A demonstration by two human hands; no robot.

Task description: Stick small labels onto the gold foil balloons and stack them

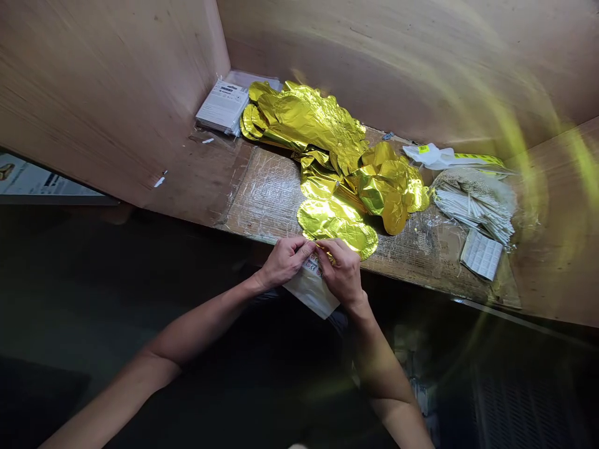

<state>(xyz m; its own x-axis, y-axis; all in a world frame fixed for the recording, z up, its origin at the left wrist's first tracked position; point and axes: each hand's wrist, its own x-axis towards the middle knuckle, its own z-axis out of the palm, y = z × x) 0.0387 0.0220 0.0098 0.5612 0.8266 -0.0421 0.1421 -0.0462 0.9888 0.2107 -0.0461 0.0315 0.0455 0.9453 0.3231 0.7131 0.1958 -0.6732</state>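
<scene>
A whitish plastic bag (313, 294) with small printed symbols, CE marks among them, hangs at the shelf's front edge. My left hand (284, 262) pinches its upper edge between thumb and fingers. Close beside it, my right hand (341, 269) is closed on the same edge, the fingertips of both hands almost meeting. Just beyond the fingers lies a flat gold foil balloon (334, 221) with rounded lobes. Whether the fingers also touch this foil I cannot tell. Behind it is a heap of crumpled gold foil balloons (313, 118).
Wooden panels enclose the shelf (266, 187) at left, back and right. Packaged cards (222, 107) are stacked at the back left. On the right lie a bundle of white sticks (472, 199), a white-and-yellow plastic wrapper (435, 156) and a printed paper stack (482, 254).
</scene>
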